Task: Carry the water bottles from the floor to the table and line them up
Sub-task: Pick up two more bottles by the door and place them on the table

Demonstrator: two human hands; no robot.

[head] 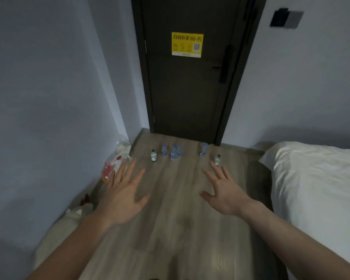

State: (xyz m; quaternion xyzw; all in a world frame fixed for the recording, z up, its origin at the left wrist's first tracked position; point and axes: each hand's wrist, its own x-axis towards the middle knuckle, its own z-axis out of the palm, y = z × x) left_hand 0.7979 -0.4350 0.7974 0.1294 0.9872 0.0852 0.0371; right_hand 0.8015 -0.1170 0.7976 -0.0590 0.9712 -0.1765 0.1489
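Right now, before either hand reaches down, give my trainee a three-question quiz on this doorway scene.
1. Count: how many small plastic water bottles stand on the wood-look floor?
2. True or false: the left hand is holding a bottle.
3. Choice: the green-capped bottle nearest the right hand is (a) upright, (b) lying down.

Key: 1. six, two green-capped and four blue-capped. 2. false, both hands are open and empty. 3. a.
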